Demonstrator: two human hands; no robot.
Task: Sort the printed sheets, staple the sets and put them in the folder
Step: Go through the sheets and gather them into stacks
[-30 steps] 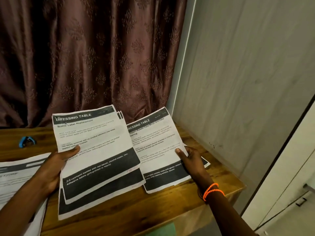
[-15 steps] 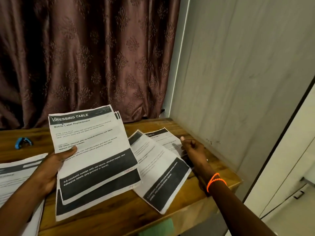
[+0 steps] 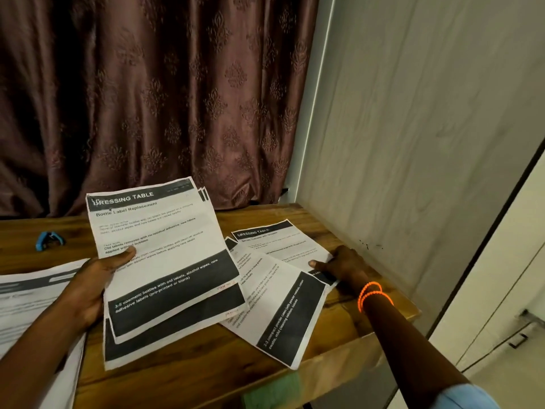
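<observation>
My left hand (image 3: pixel 91 283) holds a small stack of printed sheets (image 3: pixel 159 249) headed "Dressing Table, Bottle Label Replacement" above the wooden table (image 3: pixel 182 370), thumb pressed on the top page. A loose sheet with a black band (image 3: pixel 283 308) lies flat on the table to the right. Behind it lies another sheet (image 3: pixel 277 246), and my right hand (image 3: pixel 342 265) grips its right edge, thumb on top. A blue stapler (image 3: pixel 48 240) sits far left on the table. No folder is in sight.
More printed sheets (image 3: pixel 32 302) lie at the left edge of the table. A brown patterned curtain (image 3: pixel 153 98) hangs behind, a grey wall panel (image 3: pixel 413 143) bounds the right side. A green object (image 3: pixel 272 389) shows under the table's front edge.
My right hand laid its sheet down on the table, moved back to the right and took hold of the sheet lying behind it. The left hand kept its stack still.
</observation>
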